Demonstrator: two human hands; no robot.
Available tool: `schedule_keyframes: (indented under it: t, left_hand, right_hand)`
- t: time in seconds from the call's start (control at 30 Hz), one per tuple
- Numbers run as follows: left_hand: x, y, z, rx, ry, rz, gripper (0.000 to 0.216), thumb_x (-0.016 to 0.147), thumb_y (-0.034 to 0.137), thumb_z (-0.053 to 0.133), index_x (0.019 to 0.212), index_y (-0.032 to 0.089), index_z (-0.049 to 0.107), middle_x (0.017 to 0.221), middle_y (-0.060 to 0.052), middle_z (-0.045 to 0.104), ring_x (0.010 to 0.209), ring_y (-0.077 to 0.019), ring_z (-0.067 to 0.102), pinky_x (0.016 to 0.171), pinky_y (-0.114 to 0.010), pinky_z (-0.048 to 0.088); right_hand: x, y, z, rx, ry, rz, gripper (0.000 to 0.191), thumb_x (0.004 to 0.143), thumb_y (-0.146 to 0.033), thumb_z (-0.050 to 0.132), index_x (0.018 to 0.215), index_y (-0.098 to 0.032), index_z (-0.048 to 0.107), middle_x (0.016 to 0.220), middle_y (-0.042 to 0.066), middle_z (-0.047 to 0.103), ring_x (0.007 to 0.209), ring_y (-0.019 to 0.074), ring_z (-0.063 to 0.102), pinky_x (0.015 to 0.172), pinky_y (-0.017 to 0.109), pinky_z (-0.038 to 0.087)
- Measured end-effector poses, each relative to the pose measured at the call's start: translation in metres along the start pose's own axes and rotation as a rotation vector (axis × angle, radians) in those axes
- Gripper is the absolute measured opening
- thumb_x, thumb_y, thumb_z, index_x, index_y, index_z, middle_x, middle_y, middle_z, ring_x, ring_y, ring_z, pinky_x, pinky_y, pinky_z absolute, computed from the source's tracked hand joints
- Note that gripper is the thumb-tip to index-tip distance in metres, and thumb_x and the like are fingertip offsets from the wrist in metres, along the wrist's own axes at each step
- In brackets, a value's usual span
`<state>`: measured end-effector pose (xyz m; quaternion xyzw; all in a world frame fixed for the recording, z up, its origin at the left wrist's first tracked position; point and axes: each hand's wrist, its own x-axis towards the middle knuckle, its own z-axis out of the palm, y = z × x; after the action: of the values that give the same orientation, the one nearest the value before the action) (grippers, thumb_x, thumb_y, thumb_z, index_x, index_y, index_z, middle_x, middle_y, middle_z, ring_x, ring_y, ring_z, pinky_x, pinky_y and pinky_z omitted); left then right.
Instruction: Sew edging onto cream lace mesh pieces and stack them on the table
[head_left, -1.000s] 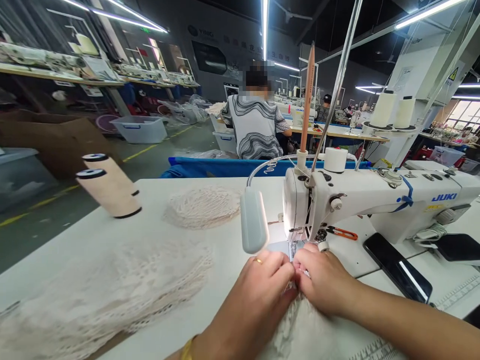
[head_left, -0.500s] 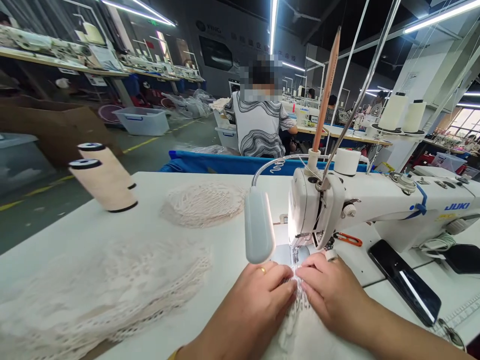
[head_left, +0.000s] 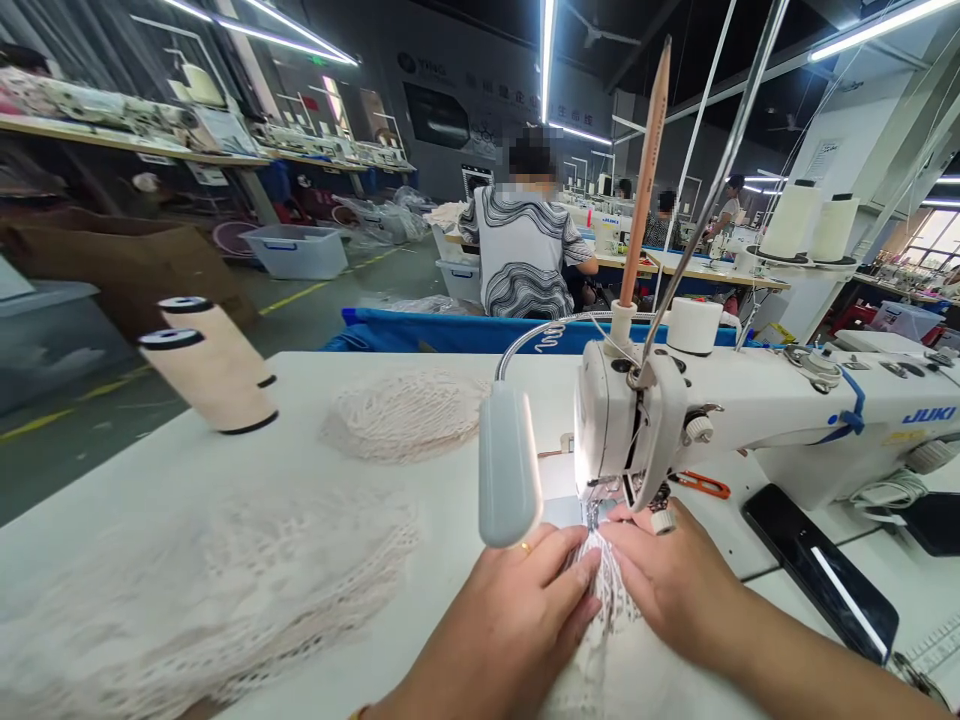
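In a dim workshop lit by strip lights, with a co-worker [head_left: 525, 255] in a wave-patterned shirt seated with their back to the camera, a person works at a smooth white table [head_left: 300, 450] beneath a JUKI sewing machine [head_left: 750, 390]. The left hand [head_left: 517, 600], a ring on one finger, and the right hand [head_left: 675, 575] flank a strip of off-white lace [head_left: 611, 590] directly in front of the presser foot [head_left: 592, 515]. The fingers of each hand lie close together with their tips on the lace; whether they pinch it or only press it down cannot be told. The step in hand looks to be guiding the fabric toward the needle, and the next move seems to call for light, even tension from both sides, with fingertips clear of the foot. The lace is gathered and ropy near the foot, fanning into softer, plainer cloth toward the wearer. At left, an openwork lace piece [head_left: 247, 570] spreads in limp folds with a holed edge, near a flat oval lace bundle [head_left: 409, 415] of ridged texture. Beyond stand two tapered, peach-coloured thread cones [head_left: 214, 385], matte against the machine's glossy shell and a slick black phone [head_left: 821, 570].
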<state>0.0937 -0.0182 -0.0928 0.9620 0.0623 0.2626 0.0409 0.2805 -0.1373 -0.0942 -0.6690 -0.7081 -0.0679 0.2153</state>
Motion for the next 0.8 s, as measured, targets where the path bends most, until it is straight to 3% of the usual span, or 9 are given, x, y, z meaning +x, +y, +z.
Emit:
schedule_keyframes:
  t: [0.6, 0.73, 0.8]
  left_hand:
    - [0.003, 0.001, 0.002, 0.022, -0.072, -0.047, 0.018, 0.101, 0.013, 0.06, 0.111, 0.021, 0.073, 0.11, -0.009, 0.079, 0.091, -0.0292, 0.072, 0.075, -0.043, 0.059]
    - [0.002, -0.001, -0.003, -0.053, -0.11, -0.102, 0.018, 0.1, 0.014, 0.06, 0.108, 0.023, 0.074, 0.115, -0.009, 0.078, 0.096, -0.0302, 0.072, 0.082, -0.045, 0.058]
    - [-0.002, -0.003, -0.009, -0.142, -0.104, -0.104, 0.018, 0.095, 0.02, 0.069, 0.112, 0.026, 0.074, 0.121, -0.008, 0.077, 0.101, -0.0308, 0.071, 0.088, -0.046, 0.057]
  right_hand:
    - [0.002, 0.003, 0.005, -0.046, 0.033, 0.008, 0.026, 0.098, -0.011, 0.058, 0.115, -0.019, 0.076, 0.101, 0.01, 0.075, 0.091, 0.0282, 0.063, 0.078, 0.037, 0.051]
    - [-0.001, 0.002, -0.003, -0.013, 0.027, 0.015, 0.023, 0.099, -0.01, 0.059, 0.114, -0.019, 0.074, 0.108, 0.012, 0.075, 0.094, 0.0287, 0.064, 0.081, 0.038, 0.052]
    - [-0.005, 0.001, -0.013, 0.063, -0.019, -0.005, 0.013, 0.102, -0.017, 0.063, 0.11, -0.02, 0.073, 0.111, 0.011, 0.076, 0.098, 0.0295, 0.065, 0.084, 0.04, 0.053]
